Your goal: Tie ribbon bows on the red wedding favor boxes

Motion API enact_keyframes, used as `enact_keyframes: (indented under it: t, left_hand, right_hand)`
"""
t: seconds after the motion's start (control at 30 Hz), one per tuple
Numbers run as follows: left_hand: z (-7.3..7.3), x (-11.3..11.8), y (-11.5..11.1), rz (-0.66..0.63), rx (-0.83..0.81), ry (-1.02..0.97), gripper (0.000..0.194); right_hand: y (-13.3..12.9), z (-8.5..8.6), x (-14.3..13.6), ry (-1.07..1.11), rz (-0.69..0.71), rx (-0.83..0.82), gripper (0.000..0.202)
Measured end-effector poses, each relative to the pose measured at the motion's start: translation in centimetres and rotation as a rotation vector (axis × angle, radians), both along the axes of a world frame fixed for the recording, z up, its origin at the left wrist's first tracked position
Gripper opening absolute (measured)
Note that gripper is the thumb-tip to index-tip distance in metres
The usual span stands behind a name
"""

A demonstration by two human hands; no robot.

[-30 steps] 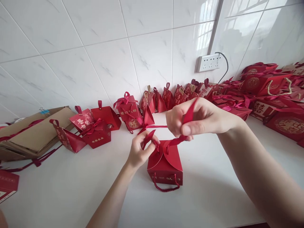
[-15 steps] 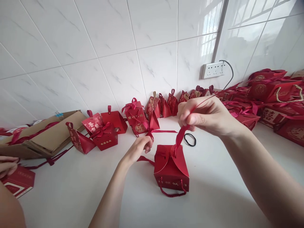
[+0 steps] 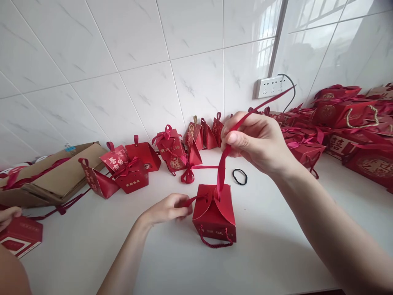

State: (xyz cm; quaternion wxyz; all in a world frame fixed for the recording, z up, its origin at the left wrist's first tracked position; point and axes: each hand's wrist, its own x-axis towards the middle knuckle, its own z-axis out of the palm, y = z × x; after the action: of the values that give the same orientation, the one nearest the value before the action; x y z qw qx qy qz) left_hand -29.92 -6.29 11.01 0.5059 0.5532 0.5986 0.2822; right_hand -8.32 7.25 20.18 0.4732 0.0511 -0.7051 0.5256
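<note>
A small red box [image 3: 215, 221] with a twisted cord handle at its front stands on the white table [image 3: 264, 241]. Red ribbon [image 3: 221, 172] runs through the slots in its two rounded top flaps. Above the box my right hand [image 3: 250, 141] pinches one ribbon length, whose free tip sticks out up and to the right. Just left of the box, my left hand [image 3: 168, 209] has its fingers closed on the other ribbon end, low over the table.
Small red boxes [image 3: 133, 178] line the tiled wall. A black hair band [image 3: 239, 176] lies behind the box. More red gift boxes [image 3: 331, 112] are piled at right. At left are an opened cardboard box [image 3: 66, 176] and another person's hand [image 3: 9, 215] on a red box.
My left hand has come down toward the front and taken hold of the left ribbon end. In my right hand, the ribbon now shows a longer, wider free tail.
</note>
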Motion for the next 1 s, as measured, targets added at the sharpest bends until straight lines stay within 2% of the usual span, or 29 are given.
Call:
enact_keyframes:
  t: [0.13, 0.23, 0.33, 0.43, 0.53, 0.73, 0.87, 1.0]
  left_hand:
    - [1.1, -2.0, -1.2, 0.061, 0.052, 0.033, 0.027]
    - [2.3, -3.5, -2.0, 0.094, 0.149, 0.011, 0.028]
    - [3.7, -3.8, -2.3, 0.134, 0.256, -0.006, 0.025]
    - [5.3, -2.5, -1.9, 0.173, 0.398, -0.076, 0.03]
    - [7.1, -0.2, -1.0, 0.159, 0.538, -0.255, 0.04]
    - [10.2, 3.3, 2.0, -0.05, 0.708, -0.493, 0.046]
    - [10.7, 4.6, 3.4, -0.136, 0.785, -0.642, 0.049]
    - [10.4, 5.1, 3.0, -0.192, 0.794, -0.675, 0.046]
  right_hand:
    - [0.1, 0.3, 0.2, 0.066, -0.041, -0.015, 0.019]
    - [0.2, 0.4, 0.2, 0.079, -0.062, -0.053, 0.019]
    - [0.2, 0.4, 0.1, 0.06, -0.062, -0.106, 0.017]
    - [0.2, 0.4, -0.1, 0.043, -0.06, -0.171, 0.019]
    - [0.0, 0.4, -0.1, 0.047, -0.068, -0.217, 0.025]
    - [-0.8, 0.3, -0.2, 0.062, -0.039, -0.234, 0.03]
    - [-1.2, 0.1, -0.2, 0.034, -0.023, -0.258, 0.028]
    - [-1.6, 0.0, -0.6, 0.046, -0.02, -0.296, 0.027]
